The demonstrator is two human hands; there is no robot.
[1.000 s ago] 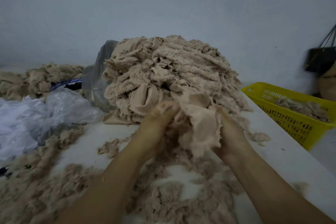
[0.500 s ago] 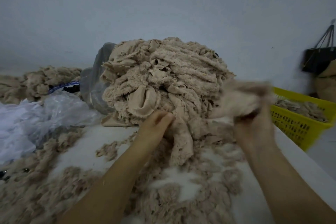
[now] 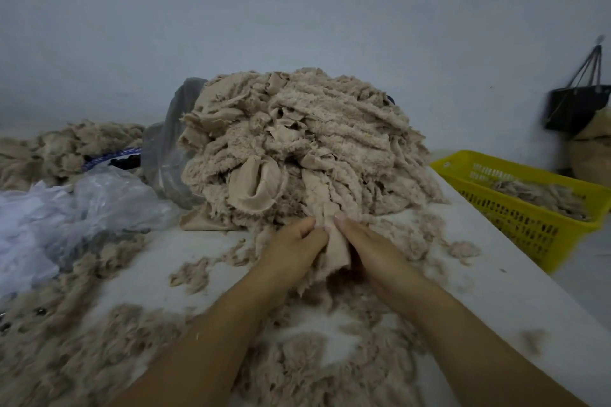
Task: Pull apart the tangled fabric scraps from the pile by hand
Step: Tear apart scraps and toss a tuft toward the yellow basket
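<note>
On table (image 3: 496, 294), at pile (image 3: 297, 142) foot: I see one scrap (image 3: 335, 238) hanging out of it.
Left hand (image 3: 292, 249): fingers curled, gripping scrap's left edge.
Right hand (image 3: 373, 248): pinching its right edge.
Basket (image 3: 529, 228): right, apart.

Dim, bluish, flat light; wide-angle bending and soft blur at edges.

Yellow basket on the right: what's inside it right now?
Beige fabric scraps lie in a low heap inside the yellow basket. Its near wall and the scraps themselves hide the floor, so how deep they go cannot be seen.
</note>
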